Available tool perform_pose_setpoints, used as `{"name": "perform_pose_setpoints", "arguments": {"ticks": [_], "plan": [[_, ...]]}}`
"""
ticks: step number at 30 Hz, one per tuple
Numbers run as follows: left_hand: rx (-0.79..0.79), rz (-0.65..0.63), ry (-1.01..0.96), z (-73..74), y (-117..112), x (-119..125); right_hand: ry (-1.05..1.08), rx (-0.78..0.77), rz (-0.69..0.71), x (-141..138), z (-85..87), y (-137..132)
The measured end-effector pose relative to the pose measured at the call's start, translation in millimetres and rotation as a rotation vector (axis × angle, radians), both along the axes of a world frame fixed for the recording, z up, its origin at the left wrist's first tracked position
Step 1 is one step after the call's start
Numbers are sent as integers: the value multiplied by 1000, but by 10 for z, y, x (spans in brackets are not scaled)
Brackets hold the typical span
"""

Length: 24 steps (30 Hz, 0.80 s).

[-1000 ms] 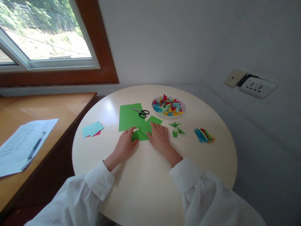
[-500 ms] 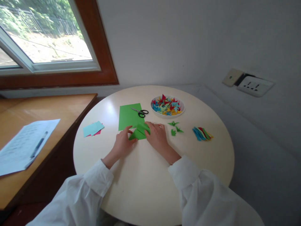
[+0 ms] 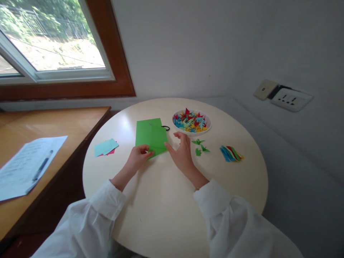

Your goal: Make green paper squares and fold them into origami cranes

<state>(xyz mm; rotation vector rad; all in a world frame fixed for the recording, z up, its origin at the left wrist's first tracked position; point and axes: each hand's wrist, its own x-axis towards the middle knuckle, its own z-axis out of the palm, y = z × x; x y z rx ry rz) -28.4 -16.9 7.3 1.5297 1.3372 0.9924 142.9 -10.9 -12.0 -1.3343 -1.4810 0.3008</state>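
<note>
Between my hands a piece of green paper is spread out, its near edge raised off the table. My left hand pinches its near left corner between thumb and fingers. At the right edge, my right hand has its fingers apart, with the thumb tip at the paper. Behind lies a larger green sheet; the two greens blend, so their border is hard to make out. The scissors are mostly covered by the paper, with one black handle loop showing.
A white bowl of coloured folded-paper cranes stands at the back. Several small green folded pieces lie right of my right hand, then coloured paper strips. Light-blue and red papers lie left. A wooden desk adjoins, holding written sheets.
The folded green paper has been opened out and now covers most of the scissors. My right hand has loosened its hold and spread its fingers; my left still pinches the corner.
</note>
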Motion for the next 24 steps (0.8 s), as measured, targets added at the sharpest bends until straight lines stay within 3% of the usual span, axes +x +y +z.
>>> {"name": "perform_pose_setpoints", "arguments": {"ticks": [2,6,10,14,19,24], "plan": [[30,11,-8,-11,17,-14,147,-73,-9,18,-51,56],[130,23,15,-25,43,-40,313,-306,173,30,-133,138],[249,71,130,-35,51,-38,404,-304,360,21,-78,115],[381,100,220,-63,46,-15,278,-250,386,39,3,51],[497,-64,369,-127,-14,-24,41,-119,483,88,-26,19],[501,-203,533,-241,-119,-107,-311,-172,517,137,-93,-17]]}}
